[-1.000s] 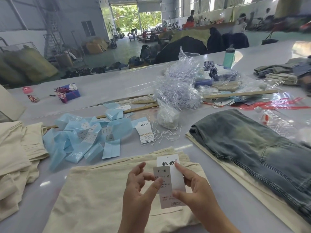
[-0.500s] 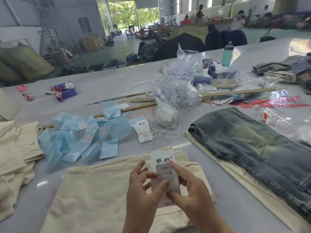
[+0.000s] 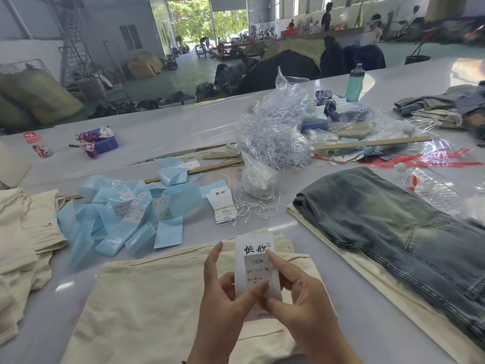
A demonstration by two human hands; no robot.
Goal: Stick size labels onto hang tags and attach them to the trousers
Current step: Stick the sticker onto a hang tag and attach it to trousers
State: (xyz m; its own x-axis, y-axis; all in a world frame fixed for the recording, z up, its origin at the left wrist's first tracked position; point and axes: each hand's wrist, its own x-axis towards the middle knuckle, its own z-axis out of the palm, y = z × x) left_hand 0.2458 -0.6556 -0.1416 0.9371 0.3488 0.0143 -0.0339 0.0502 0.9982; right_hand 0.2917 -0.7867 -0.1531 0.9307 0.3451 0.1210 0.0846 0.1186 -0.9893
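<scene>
Holding a white hang tag (image 3: 254, 261) upright above a folded pair of cream trousers (image 3: 147, 306), both hands pinch it from either side: the left hand (image 3: 223, 306) curls behind the tag's left edge with its thumb pressed on the lower front, index finger raised straight, while the right hand (image 3: 301, 298) grips the right edge, its index fingertip lying on the top corner of the size label (image 3: 256, 269). The tag is a tall white card with black brush-style characters and a small red seal at the top; the label on it is a pale grey rectangle printed "1103#" and "XL", sitting square on the card's middle. On the grey tabletop (image 3: 183, 127) beyond lie a scatter of light blue backing strips (image 3: 126, 214), a banded stack of tags (image 3: 221, 206) with loose white strings (image 3: 252, 208) just beside it, and faded denim trousers (image 3: 393, 227) to the right.
</scene>
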